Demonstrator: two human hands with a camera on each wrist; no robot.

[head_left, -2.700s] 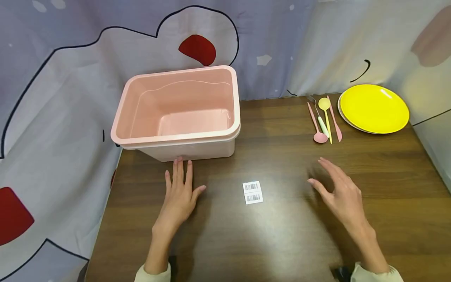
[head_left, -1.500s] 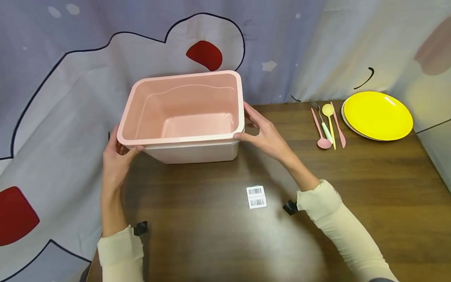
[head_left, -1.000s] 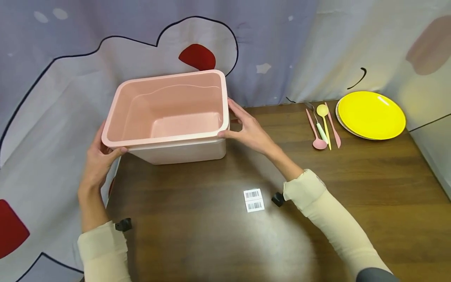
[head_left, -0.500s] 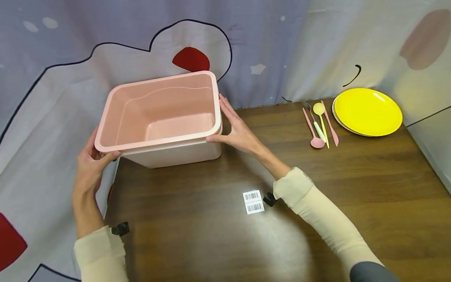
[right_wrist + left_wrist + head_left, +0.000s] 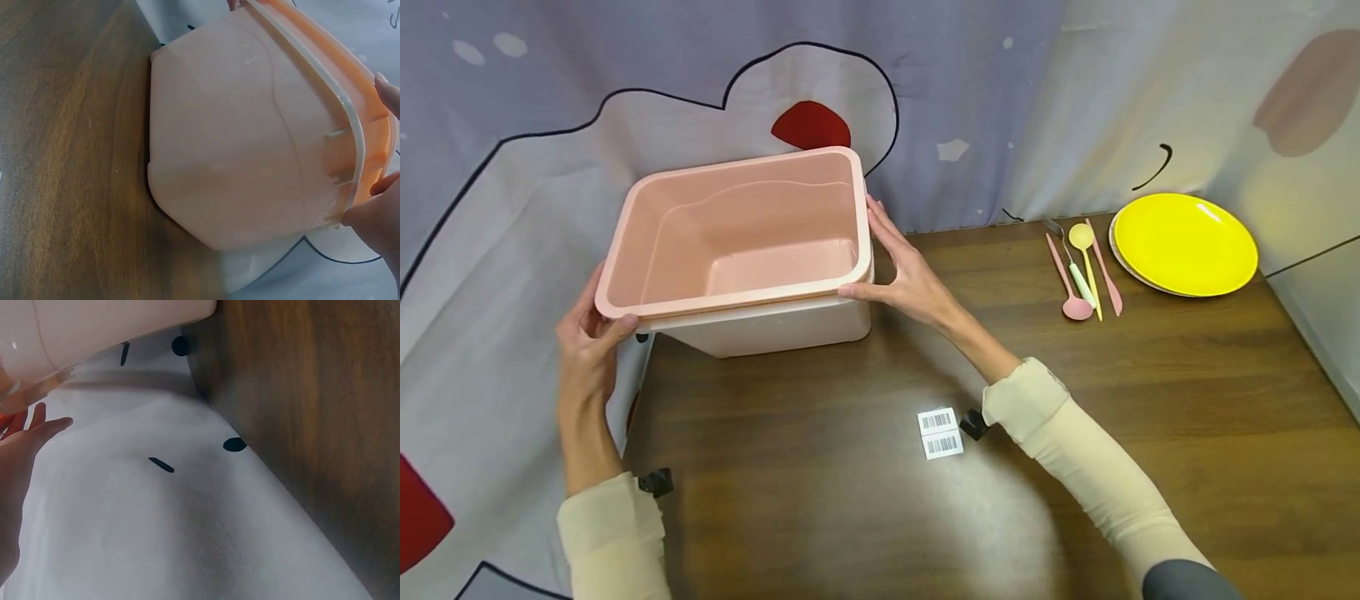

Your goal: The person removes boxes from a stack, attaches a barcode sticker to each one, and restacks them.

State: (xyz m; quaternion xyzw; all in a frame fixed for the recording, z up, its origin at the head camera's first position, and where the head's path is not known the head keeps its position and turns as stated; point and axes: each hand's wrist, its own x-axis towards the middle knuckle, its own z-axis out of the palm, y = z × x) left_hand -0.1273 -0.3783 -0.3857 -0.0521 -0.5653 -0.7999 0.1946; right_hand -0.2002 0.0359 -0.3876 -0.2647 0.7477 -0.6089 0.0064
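A pink plastic storage bin [image 5: 760, 196] sits nested in a paler bin [image 5: 767, 329] at the table's back left in the head view. My left hand [image 5: 587, 342] grips the pink bin's rim at the front left corner, thumb on the front. At the opposite end, my right hand [image 5: 910, 279] holds its rim, thumb at the front corner and fingers along the side. The right wrist view shows a gap between the two rims, with the paler bin's wall [image 5: 231, 131] below. Most left fingers are hidden behind the bin.
A white barcode label [image 5: 940, 433] lies mid-table. Farther right are a pink spoon [image 5: 1077, 308], a fork with a pale green handle [image 5: 1082, 285], a yellow spoon [image 5: 1081, 237], a pink knife [image 5: 1108, 287] and a yellow plate [image 5: 1183, 246] on another plate. Curtains enclose the back and sides.
Both hands have gone from the tabletop to the pink bin's two ends and taken hold of it. The nested bins have shifted left along the table. The pink rim's left end has risen slightly.
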